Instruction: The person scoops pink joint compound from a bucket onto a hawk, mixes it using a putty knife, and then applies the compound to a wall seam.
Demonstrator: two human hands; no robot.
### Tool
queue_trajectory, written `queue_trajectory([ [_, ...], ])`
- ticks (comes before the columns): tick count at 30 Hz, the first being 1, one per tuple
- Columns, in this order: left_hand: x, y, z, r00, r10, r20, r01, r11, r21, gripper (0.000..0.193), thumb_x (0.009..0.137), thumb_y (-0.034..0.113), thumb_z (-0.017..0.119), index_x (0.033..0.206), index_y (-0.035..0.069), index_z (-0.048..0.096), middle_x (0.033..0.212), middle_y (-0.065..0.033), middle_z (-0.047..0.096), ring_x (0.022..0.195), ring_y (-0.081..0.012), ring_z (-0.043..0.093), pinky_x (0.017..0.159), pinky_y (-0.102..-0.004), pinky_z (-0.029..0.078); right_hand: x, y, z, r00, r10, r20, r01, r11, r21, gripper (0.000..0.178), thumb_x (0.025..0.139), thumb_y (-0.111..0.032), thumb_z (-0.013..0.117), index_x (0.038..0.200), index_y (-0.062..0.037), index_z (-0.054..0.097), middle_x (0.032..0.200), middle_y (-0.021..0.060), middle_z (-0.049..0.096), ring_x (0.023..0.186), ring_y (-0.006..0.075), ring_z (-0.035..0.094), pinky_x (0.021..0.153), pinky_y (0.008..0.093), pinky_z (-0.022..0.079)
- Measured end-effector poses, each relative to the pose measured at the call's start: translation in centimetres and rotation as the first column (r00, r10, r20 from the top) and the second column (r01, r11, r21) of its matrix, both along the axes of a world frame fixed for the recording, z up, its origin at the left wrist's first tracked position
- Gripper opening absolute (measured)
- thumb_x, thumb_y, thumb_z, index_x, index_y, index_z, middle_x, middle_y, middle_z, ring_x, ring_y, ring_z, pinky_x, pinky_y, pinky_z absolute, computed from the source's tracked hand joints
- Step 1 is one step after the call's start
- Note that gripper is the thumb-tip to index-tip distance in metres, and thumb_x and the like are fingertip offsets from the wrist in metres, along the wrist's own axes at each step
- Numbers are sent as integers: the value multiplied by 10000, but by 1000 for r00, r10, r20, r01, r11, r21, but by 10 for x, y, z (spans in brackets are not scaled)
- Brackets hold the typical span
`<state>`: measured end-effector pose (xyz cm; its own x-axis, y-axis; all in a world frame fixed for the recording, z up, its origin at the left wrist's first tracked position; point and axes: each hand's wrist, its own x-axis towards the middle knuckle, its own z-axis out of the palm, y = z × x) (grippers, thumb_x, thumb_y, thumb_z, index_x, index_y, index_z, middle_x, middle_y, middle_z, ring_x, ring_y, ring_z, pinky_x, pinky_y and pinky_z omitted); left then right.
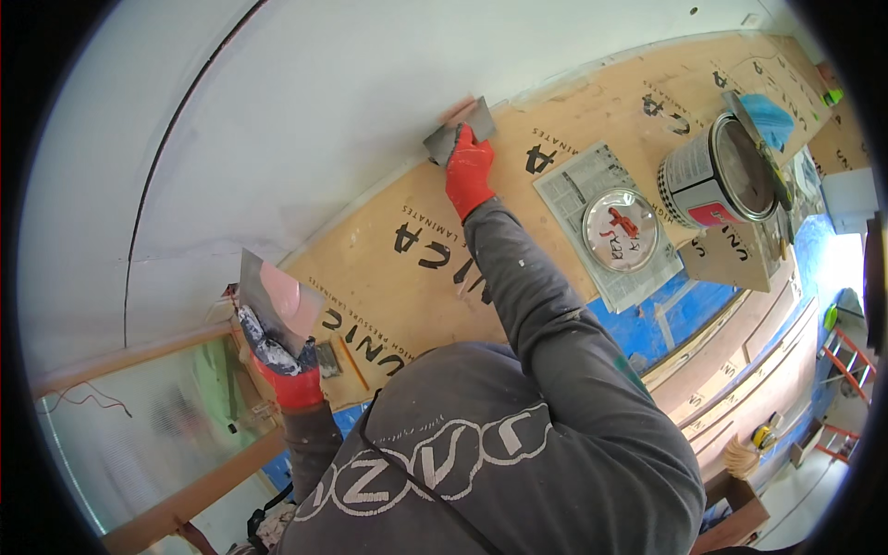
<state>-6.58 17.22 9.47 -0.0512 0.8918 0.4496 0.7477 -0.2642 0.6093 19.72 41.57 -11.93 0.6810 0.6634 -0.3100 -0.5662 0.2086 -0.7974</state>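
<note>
My left hand (277, 370), in a red glove smeared with white and dark stains, grips a wide metal spreader (257, 277). A lump of pink filler (281, 294) sits on its blade. My right hand (470, 176), also red-gloved, is closed on a second metal spreader (438, 144). Its blade lies at the seam where the white wall (305, 120) meets the brown board-covered surface (370, 287). Some pink filler shows along that blade's far edge. My right arm is stretched out, while the left is bent close to my body.
Right of my right arm, a round clear lid (620, 254) lies on newspaper (578, 194). Beside it stands an open filler can (684, 180), with a blue cloth (766, 118) behind. A framed translucent panel (148, 444) is at lower left. A red ladder (846, 361) stands far right.
</note>
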Motion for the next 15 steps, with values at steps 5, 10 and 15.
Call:
queue_trajectory([
  [5, -1, 0, -8, 997, 8, -75, -10, 999, -33, 860, 800, 95, 733, 1496, -71, 256, 1491, -203, 395, 1379, -262, 395, 1137, -363, 297, -9, -42, 47, 950, 273, 149, -276, 961, 1, 291, 965, -272, 627, 951, 16, 668, 814, 18, 640, 747, 127, 529, 664, 328, 448],
  [10, 10, 14, 0, 999, 30, -23, -31, 999, -28, 860, 789, 39, 721, 1499, -65, 247, 1483, -200, 400, 1365, -259, 409, 1133, -358, 306, -9, -85, 4, 915, 177, -362, -210, 976, -55, 281, 930, -211, 653, 1093, 15, 624, 1042, 114, 666, 838, 198, 641, 766, 345, 522],
  [15, 0, 8, -11, 994, -27, 110, 38, 994, -100, 890, 788, 75, 733, 1516, -43, 234, 1532, -182, 340, 1413, -256, 345, 1157, -363, 271, 58, -85, -35, 988, 155, 9, -155, 987, 45, 267, 929, -240, 634, 1029, 8, 648, 978, 134, 609, 732, 221, 575, 679, 372, 467],
])
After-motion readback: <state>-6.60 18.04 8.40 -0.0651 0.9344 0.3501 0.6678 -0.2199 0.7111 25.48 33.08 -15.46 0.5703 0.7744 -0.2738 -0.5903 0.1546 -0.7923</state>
